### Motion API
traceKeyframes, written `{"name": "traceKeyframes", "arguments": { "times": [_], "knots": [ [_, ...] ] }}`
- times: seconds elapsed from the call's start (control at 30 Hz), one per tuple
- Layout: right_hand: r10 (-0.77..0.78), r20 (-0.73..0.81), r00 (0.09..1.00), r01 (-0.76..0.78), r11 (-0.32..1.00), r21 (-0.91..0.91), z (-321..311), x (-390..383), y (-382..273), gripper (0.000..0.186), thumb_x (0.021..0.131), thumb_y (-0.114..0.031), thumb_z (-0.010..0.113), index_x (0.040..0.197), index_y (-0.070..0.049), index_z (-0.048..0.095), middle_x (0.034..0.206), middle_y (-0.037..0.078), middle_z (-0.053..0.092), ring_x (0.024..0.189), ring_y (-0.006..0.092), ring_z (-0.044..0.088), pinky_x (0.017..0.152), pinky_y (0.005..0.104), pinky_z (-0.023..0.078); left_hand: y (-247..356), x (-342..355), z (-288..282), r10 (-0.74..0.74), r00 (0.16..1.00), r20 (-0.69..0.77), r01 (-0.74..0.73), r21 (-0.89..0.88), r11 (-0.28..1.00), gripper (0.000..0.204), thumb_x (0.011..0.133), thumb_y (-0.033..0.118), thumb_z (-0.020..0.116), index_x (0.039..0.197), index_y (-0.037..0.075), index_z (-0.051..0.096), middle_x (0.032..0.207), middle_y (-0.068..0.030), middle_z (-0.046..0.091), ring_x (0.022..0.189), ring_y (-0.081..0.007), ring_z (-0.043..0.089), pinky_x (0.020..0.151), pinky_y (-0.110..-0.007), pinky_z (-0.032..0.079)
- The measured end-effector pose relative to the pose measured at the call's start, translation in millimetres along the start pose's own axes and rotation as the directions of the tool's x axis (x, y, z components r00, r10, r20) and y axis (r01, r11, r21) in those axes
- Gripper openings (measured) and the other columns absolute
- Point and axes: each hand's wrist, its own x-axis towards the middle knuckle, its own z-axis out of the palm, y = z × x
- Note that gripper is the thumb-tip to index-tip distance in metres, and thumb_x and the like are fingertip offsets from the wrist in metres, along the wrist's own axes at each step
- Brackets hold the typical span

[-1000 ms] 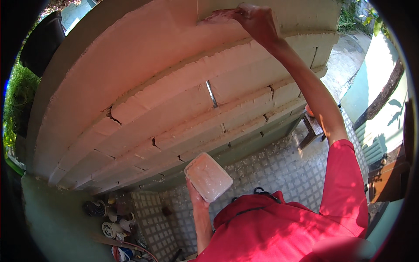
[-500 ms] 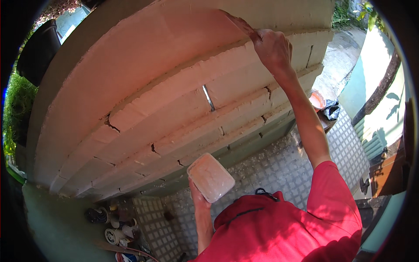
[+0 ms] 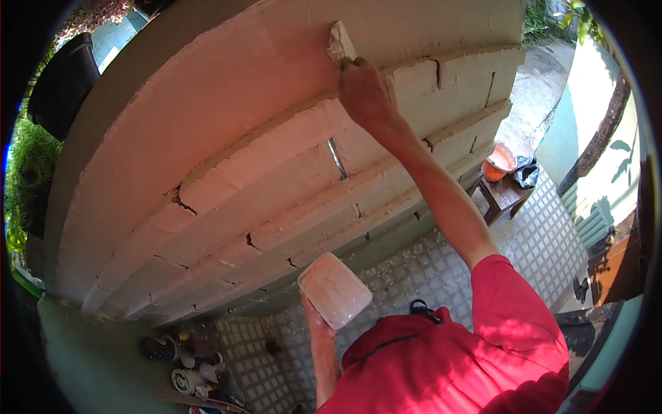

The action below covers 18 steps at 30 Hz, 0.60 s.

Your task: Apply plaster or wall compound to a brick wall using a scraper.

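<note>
My right hand (image 3: 367, 91) is closed around a putty knife (image 3: 341, 44). The blade, smeared with pale paste, lies against the smooth upper part of the wall (image 3: 227, 83), just above a ledge. Lower down, my left hand (image 3: 315, 319) supports a rectangular plastic tub (image 3: 336, 290) from its left and underside. Whitish paste coats the inside of the tub; most of my left fingers are hidden beneath it. Below the smooth part, the wall steps down in block courses with cracks and a narrow see-through slit (image 3: 337, 159).
An orange bucket (image 3: 498, 165) stands on a small wooden stool (image 3: 507, 193) beside a black plastic bag (image 3: 526, 172). Several cans and containers (image 3: 186, 381) crowd the lower left corner. Tiled floor (image 3: 414, 290) lies below, spotted with droppings. A black pot (image 3: 65, 83) sits beyond the wall.
My right hand has moved left along the wall with the putty knife, whose blade now points more upward. The tub in my left hand has turned slightly and shifted little.
</note>
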Motion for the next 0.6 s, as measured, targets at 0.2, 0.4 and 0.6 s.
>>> {"name": "traceKeyframes", "arguments": {
  "times": [0.2,0.4,0.6],
  "knots": [
    [-0.114,-0.012,0.993,0.114,0.958,0.263,3,-17,-48,0.016,0.084,-0.006,0.049,0.083,0.002,0.063,0.09,0.027,0.063,0.079,0.0446,0.064,0.071,0.051,0.052,5,2,-3,0.002,0.999,0.035,-0.004,0.05,0.999,0.052,0.098,0.051,0.04,0.134,0.015,0.05,0.125,-0.0028,0.059,0.113,-0.0241,0.06,0.094,-0.043,0.053],
    [0.096,-0.161,0.982,-0.061,0.976,0.208,-35,13,19,0.02,0.085,-0.011,0.049,0.082,0.002,0.065,0.08,0.028,0.063,0.073,0.0461,0.063,0.068,0.0508,0.053,4,-2,-3,0.001,1.0,0.019,-0.003,0.093,0.996,0.058,0.098,0.055,0.037,0.138,0.015,0.047,0.132,-0.0039,0.056,0.117,-0.0264,0.058,0.097,-0.045,0.051],
    [0.025,-0.047,0.999,-0.025,1.0,0.003,28,-1,-36,0.017,0.082,-0.007,0.051,0.088,0.002,0.064,0.07,0.026,0.063,0.069,0.0437,0.065,0.062,0.0502,0.053,4,-4,-10,0.018,1.0,0.009,-0.019,0.067,0.998,0.06,0.098,0.057,0.034,0.14,0.015,0.044,0.135,-0.0047,0.054,0.121,-0.0279,0.055,0.1,-0.046,0.048]
  ]
}}
